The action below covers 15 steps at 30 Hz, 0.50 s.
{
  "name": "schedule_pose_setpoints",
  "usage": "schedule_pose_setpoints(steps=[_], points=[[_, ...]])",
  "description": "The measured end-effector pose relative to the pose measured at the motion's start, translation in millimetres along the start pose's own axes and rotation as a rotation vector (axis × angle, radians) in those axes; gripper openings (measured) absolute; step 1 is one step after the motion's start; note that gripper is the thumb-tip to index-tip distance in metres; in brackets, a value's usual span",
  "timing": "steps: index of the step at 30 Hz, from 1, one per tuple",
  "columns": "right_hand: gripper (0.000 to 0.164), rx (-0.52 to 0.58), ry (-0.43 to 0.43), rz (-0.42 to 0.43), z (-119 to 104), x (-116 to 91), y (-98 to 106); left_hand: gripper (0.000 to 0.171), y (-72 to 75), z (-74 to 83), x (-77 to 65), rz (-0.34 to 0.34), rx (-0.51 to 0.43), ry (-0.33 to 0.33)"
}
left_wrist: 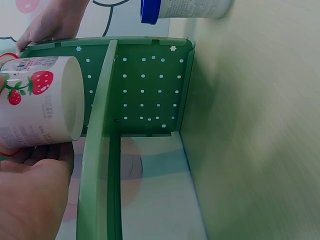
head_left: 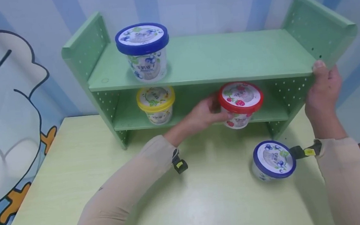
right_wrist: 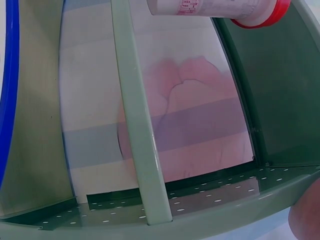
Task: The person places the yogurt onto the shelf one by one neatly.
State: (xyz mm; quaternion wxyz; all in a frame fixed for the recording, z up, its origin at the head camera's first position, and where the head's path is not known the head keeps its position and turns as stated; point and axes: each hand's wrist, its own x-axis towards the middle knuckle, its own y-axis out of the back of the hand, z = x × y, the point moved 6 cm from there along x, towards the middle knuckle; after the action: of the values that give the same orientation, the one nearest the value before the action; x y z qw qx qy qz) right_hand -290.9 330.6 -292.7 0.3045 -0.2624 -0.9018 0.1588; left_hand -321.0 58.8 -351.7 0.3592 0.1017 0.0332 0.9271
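My left hand (head_left: 204,114) grips a paper tub with a red lid (head_left: 241,104) and strawberry pictures, at the front of the green shelf unit's lower level. In the left wrist view the tub (left_wrist: 37,102) has its base a little apart from the lower board (left_wrist: 102,100). My right hand (head_left: 323,89) holds the front edge of the shelf unit's right side panel (head_left: 322,30), thumb on the inner side. Below the right forearm, a blue-lidded blueberry tub (head_left: 274,159) stands on the table; the right wrist view catches just its lid rim (right_wrist: 9,75).
Another blue-lidded tub (head_left: 144,53) stands on the left of the upper board (head_left: 213,56). Under it, on the lower level, is a yellow-lidded tub (head_left: 157,105). The shelf unit stands on a pale wooden table (head_left: 206,196) against a wall with cartoon pictures (head_left: 7,88).
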Motion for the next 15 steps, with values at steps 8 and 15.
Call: schedule_pose_setpoints(steps=[8, 15], points=[[0.014, -0.026, 0.013, 0.010, 1, 0, 1, 0.073, -0.3, 1.3, 6.8, 0.006, 0.056, -0.015], [0.013, -0.034, 0.013, 0.010, 2, 1, 1, 0.073, 0.1, 0.0, 12.4, -0.004, 0.056, -0.010]])
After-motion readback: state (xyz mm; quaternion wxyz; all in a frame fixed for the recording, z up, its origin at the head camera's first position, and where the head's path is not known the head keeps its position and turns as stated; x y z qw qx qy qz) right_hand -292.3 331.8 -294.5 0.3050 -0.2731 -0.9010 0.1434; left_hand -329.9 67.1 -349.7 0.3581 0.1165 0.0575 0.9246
